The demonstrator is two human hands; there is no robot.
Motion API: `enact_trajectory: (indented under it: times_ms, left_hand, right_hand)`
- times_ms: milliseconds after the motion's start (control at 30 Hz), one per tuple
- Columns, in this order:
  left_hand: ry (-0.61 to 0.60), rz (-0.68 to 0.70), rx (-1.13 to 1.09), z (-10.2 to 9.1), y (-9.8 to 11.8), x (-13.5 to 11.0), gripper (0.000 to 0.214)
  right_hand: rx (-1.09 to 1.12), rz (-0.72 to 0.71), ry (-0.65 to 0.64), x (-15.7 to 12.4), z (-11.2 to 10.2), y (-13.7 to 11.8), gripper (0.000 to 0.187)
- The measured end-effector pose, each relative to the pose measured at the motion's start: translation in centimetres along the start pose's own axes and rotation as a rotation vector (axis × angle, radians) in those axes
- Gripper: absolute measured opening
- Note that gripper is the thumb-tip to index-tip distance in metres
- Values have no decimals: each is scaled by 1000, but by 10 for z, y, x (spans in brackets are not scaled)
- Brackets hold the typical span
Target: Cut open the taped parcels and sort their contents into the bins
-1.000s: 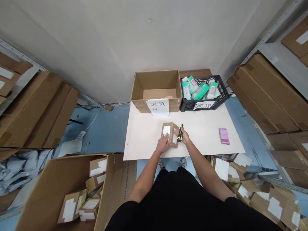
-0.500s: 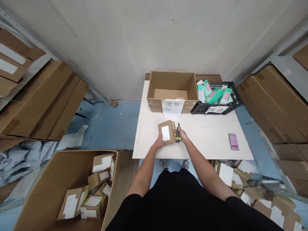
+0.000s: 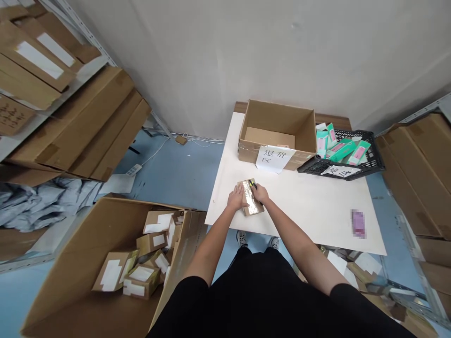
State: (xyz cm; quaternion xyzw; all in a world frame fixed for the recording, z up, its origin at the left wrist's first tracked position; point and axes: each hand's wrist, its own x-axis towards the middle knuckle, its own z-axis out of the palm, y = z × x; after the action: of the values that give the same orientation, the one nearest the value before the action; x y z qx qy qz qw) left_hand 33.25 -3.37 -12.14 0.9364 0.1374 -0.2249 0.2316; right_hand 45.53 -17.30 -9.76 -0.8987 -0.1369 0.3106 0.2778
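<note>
A small brown cardboard parcel (image 3: 251, 204) lies on the white table (image 3: 310, 206) near its front left edge, its taped side up. My left hand (image 3: 236, 199) rests flat against the parcel's left side, fingers stretched out on it. My right hand (image 3: 260, 193) is closed round a yellow and black utility knife (image 3: 252, 184), whose tip sits on the parcel's top at its far end.
An open cardboard box (image 3: 278, 131) with a paper sign and a black crate (image 3: 352, 157) of green packets stand at the table's back. A pink item (image 3: 358, 223) lies at right. A large carton (image 3: 105, 263) of labelled parcels sits on the floor at left. Shelves of boxes flank both sides.
The parcel has been turned so its taped side faces up instead of the white label. My right hand brought the knife onto its top. The camera swung to the left.
</note>
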Motion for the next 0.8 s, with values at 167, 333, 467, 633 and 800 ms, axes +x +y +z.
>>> enact_trajectory:
  times_ms: [167,333,467,633,800]
  left_hand:
    - [15,-70,-30,13,11,4,120]
    - [35,-121,-72,13,19,2,121]
    - [46,-174,-106,12,30,-4,117]
    - [21,-225,-114,8,42,-5,114]
    - [43,-231,-103,8,40,-5,114]
  right_hand:
    - [-169,45,-40,16,7,-26,24]
    - [-247,41,-33,18,5,-34,27]
    - [-358,27,-77,9,0,-34,31]
    - [-534,4,-150,-3,-7,-40,37]
    - [-584,56,-272,-9,-21,-46,39]
